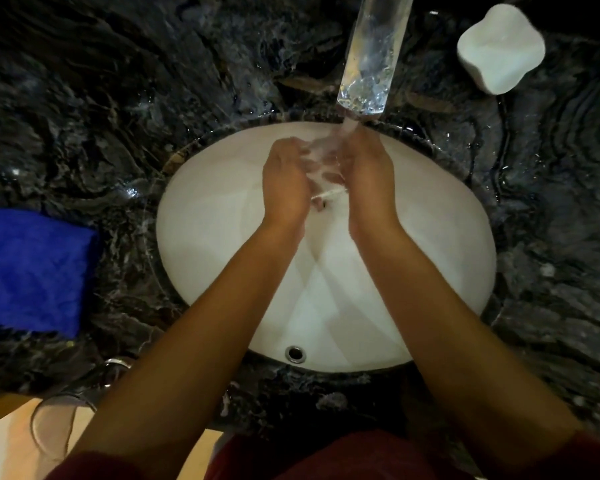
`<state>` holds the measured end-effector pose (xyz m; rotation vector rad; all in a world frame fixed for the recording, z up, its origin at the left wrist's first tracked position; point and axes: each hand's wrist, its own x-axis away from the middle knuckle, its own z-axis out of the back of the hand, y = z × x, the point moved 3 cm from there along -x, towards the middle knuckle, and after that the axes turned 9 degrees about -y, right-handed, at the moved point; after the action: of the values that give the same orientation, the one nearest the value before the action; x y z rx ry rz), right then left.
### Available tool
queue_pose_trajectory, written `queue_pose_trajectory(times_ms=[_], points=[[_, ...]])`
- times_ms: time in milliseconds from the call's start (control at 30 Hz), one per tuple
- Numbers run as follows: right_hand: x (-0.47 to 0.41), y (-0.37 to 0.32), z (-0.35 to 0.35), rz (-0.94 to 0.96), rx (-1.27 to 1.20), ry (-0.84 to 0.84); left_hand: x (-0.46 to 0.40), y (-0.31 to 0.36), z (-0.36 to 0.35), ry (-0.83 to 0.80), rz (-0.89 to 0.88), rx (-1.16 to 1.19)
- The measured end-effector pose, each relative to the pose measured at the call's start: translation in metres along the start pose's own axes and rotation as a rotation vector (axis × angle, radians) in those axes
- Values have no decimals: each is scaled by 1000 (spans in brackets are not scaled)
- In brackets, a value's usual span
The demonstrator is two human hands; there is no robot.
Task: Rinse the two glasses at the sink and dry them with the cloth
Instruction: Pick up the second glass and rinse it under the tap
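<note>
1. Nearest the camera, dark red sleeves (326, 459) frame the bottom edge, and two bare forearms reach forward over a white oval sink (201, 244).
2. Below and left of the left forearm, a clear glass (63, 420) stands on the edge of the dark marble counter (551, 271); it is partly hidden by the arm, well apart from both hands.
3. A small metal overflow hole (295, 354) shows in the near wall of the sink, between the two forearms.
4. A folded blue cloth (32, 268) lies on the counter far to the left of the left hand, clear of the sink's rim.
5. The left hand (284, 181) and the right hand (368, 174) meet over the middle of the sink, backs up, fingers curled inward round a second clear glass (321, 164) held between them.
6. The glass is blurred by water and hard to outline; its tilt cannot be told. Both hands grip it, one on each side.
7. Water (349, 128) falls onto the glass just above the right hand's fingers.
8. Beyond the hands, a flat glass-like tap spout (371, 53) juts over the far rim, water pooling in it.
9. Farthest, up and right of the right hand, a white rounded container (499, 46) sits on the counter.
</note>
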<state>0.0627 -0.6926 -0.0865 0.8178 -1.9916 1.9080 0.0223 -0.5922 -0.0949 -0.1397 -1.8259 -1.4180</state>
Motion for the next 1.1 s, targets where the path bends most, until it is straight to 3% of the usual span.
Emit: queue_pose_trajectory(times_ms=[67,133,267,400,500,600,667,800,967,1100], points=[[7,0,-1,67,161,-2,0,6,1,60,-188,-155],[6,3,2,-32,248,-49,4,15,0,70,-327,-266],[-9,5,15,-297,62,-230,10,27,-8,-84,-356,-444],[-15,0,24,-386,-113,-407,12,32,-3,-257,-442,-351],[-11,1,25,-496,-234,-526,8,29,-3,-332,-296,-51],[-11,4,27,-495,-176,-457,4,20,-15,-281,-160,31],[-11,9,26,-484,-69,-343,2,11,-19,-158,-41,50],[-7,23,26,-344,337,-62,-5,-4,-21,33,-21,51],[9,34,10,-226,80,43,-10,-5,-19,113,-49,58],[16,21,3,-55,158,71,-13,1,-22,139,-100,57]])
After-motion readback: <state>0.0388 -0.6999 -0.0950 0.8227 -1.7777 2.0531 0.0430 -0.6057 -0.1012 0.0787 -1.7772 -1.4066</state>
